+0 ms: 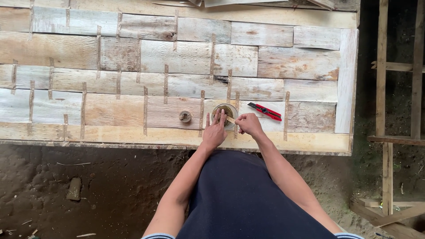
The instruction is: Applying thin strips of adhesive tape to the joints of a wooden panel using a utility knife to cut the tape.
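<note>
A: What's the surface?

B: A big panel (pixel 177 57) of pale, weathered boards pieced together, with short brown tape strips (pixel 144 110) across the joints. It lies over a dirt floor (pixel 88 186). At the far right stands a rough timber frame (pixel 383 110).

A: Left to right along the near edge?

B: First a small tape roll (pixel 185 116) lying flat on the boards, clear of both hands. Next the left hand (pixel 214 130), palm down, fingers (pixel 217 116) straight and loosened, their tips resting on the near rim of a round container (pixel 225 116) that sits on the panel.

A: And the strip?

B: A short tan strip (pixel 230 119) runs from those fingertips across the container's right edge to the right hand (pixel 249 125). That hand is curled tight, pinching the strip's right end.

A: Further right?

B: A red and black utility knife (pixel 264 111), lying just beyond the right hand, not touching it.
</note>
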